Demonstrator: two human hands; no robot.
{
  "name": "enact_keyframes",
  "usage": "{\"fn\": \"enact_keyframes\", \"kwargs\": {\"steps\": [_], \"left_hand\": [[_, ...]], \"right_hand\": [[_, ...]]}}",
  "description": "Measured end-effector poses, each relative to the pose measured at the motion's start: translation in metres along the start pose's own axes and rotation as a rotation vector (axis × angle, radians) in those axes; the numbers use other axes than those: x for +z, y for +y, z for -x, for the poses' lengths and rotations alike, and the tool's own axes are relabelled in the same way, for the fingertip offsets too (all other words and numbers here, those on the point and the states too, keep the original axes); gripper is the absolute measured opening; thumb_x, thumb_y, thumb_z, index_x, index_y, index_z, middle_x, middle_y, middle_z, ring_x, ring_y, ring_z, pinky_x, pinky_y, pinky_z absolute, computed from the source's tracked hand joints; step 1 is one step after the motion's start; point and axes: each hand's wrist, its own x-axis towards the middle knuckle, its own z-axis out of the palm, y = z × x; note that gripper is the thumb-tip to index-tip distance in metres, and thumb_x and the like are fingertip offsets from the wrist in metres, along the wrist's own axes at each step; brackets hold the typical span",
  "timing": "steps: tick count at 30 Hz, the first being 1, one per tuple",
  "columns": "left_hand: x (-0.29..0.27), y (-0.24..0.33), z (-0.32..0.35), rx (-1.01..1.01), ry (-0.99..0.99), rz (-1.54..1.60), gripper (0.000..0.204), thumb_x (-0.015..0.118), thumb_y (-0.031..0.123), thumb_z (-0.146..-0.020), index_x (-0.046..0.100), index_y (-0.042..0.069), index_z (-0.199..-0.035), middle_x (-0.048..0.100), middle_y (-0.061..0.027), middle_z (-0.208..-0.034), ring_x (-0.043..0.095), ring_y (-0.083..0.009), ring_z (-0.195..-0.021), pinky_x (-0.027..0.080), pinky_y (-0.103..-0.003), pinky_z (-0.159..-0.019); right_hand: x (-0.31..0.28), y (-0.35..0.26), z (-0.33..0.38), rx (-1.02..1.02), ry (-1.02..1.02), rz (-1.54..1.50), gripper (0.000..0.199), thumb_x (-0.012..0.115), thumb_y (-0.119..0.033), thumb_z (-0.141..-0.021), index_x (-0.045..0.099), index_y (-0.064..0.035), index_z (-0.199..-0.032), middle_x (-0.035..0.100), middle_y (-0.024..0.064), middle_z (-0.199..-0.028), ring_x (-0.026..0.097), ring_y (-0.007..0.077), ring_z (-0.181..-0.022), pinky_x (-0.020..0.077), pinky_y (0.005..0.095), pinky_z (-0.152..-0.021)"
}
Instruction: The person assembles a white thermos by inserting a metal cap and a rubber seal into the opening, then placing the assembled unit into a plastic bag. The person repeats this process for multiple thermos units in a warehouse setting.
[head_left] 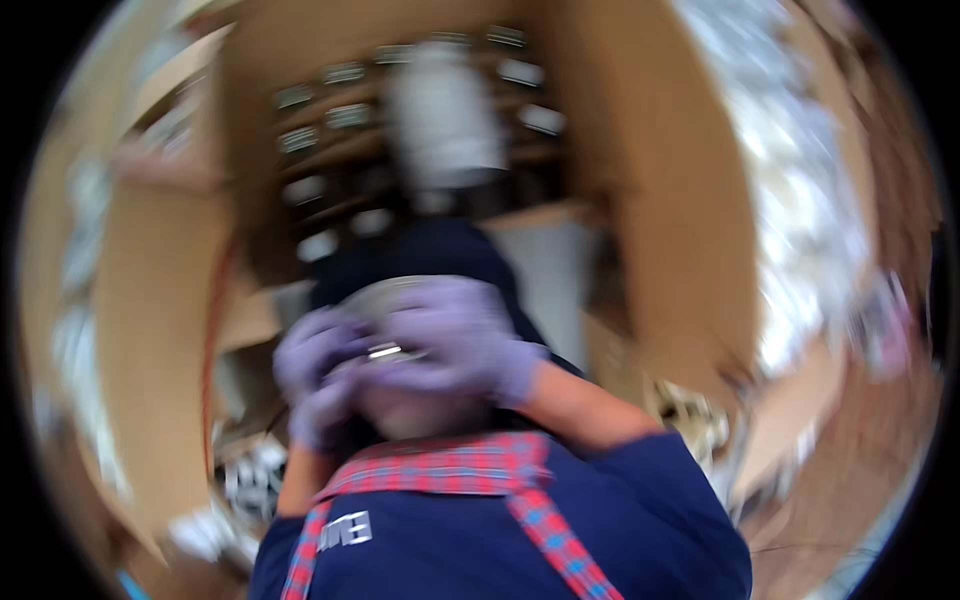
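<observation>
My left hand (322, 372) and my right hand (445, 338), both in purple gloves, come together in front of my chest. Their fingers are closed around something small, of which only a bright, shiny edge (385, 351) shows between them. Motion blur and the gloves hide what kind of thing it is. Beyond my hands stands a large open cardboard box (690, 190). Inside it, several rows of items with pale tops (345, 116) sit in brown dividers, and a white bundle (447, 115) lies over them.
Clear plastic wrap (800, 200) is bunched along the right side of the box. A cardboard flap (150, 330) rises at the left. Black-and-white material (255, 478) lies low at the left, and wooden flooring (850, 480) shows at the right.
</observation>
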Motion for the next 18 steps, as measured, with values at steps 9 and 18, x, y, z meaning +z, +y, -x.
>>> {"fn": "enact_keyframes", "kwargs": {"steps": [9,18], "left_hand": [[-0.013,-0.058,0.177,0.048,0.392,-0.222,0.054,0.070,0.028,-0.090,0.056,0.004,-0.136,0.051,-0.0236,-0.141,0.047,-0.0390,-0.132,0.035,-0.051,-0.113],[-0.107,-0.199,0.454,-1.234,0.359,-0.940,0.074,0.072,0.022,-0.072,0.050,0.012,-0.142,0.053,-0.0155,-0.142,0.045,-0.0309,-0.137,0.034,-0.048,-0.114]], "right_hand": [[-0.010,-0.010,0.031,0.159,0.046,0.028,0.062,0.042,-0.048,-0.095,0.068,0.0073,-0.105,0.064,0.0235,-0.112,0.059,0.0327,-0.108,0.0421,0.0453,-0.104],[-0.025,0.003,0.054,0.280,0.445,0.024,0.052,0.037,-0.032,-0.107,0.047,0.0050,-0.143,0.050,0.0179,-0.146,0.051,0.0283,-0.133,0.0399,0.0405,-0.112]]}}
